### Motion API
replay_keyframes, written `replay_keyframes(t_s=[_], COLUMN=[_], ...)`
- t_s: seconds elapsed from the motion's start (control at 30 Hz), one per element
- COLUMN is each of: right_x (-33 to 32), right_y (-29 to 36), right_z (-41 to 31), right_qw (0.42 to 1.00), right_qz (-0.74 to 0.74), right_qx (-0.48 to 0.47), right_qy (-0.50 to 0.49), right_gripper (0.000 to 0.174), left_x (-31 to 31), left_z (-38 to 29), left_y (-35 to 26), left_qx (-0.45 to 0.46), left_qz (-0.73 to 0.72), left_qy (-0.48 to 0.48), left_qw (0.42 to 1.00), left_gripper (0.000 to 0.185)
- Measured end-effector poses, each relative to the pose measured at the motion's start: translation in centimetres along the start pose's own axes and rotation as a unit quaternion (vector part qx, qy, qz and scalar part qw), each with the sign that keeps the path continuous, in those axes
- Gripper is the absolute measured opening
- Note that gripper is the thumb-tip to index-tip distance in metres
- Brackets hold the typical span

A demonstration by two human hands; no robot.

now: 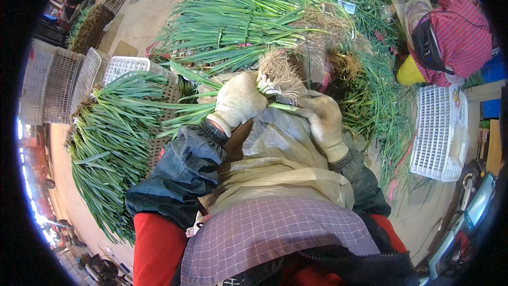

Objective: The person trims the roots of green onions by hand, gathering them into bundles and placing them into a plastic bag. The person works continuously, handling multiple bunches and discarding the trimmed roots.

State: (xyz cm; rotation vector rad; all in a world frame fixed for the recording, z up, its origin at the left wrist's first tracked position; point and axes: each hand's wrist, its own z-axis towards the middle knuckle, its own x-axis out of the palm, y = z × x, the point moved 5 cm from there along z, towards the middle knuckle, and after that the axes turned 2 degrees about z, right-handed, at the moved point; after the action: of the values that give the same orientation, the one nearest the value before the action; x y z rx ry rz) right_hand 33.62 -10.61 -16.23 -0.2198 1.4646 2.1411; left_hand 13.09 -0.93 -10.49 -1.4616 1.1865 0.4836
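Observation:
Both of my hands wear cream knitted gloves and meet above my lap, over plastic sheeting (pixel 274 135). My left hand (pixel 240 97) is closed round a bunch of green onions (pixel 190 111), leaves to the left and shaggy roots (pixel 279 73) up at the right. My right hand (pixel 323 117) pinches the pale end of one stalk (pixel 283 106) just under those roots. In front of me lies a large heap of green onions (pixel 246 16), roots to the right. Trimmed-looking bundles of green onions (pixel 115 139) are stacked at my left.
White plastic crates (pixel 127 65) stand behind the left stack, beside taller crates (pixel 55 83). Loose leaves (pixel 385 127) cover the floor at right, near an upturned-looking white crate (pixel 436 135). A co-worker in a red striped top (pixel 460 35) bends at upper right. A vehicle (pixel 468 222) stands lower right.

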Motion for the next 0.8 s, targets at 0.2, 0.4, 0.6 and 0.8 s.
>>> replay_keyframes(t_s=[0.2, 0.4, 0.6, 0.8], right_x=[-2.6, 1.4, -0.6, -10.0], right_y=[1.5, 4.6, 2.5, -4.9], right_z=[1.0, 2.2, -0.7, -4.0], right_qw=[0.999, 0.967, 0.926, 0.891], right_qz=[-0.015, -0.121, -0.269, -0.445], right_qx=[-0.023, -0.215, -0.260, 0.053], right_qy=[-0.034, 0.066, 0.058, 0.069], right_gripper=[0.031, 0.026, 0.020, 0.028], left_x=[-0.2, -0.4, 0.3, -0.5], left_z=[0.0, 0.1, 0.3, 0.2], left_y=[1.6, 0.6, 0.7, 2.1], left_qx=[-0.028, -0.015, -0.024, -0.023], left_qz=[-0.001, 0.004, 0.010, -0.074], left_qy=[-0.013, -0.015, -0.007, -0.042], left_qw=[1.000, 1.000, 1.000, 0.996], left_gripper=[0.035, 0.037, 0.034, 0.036])
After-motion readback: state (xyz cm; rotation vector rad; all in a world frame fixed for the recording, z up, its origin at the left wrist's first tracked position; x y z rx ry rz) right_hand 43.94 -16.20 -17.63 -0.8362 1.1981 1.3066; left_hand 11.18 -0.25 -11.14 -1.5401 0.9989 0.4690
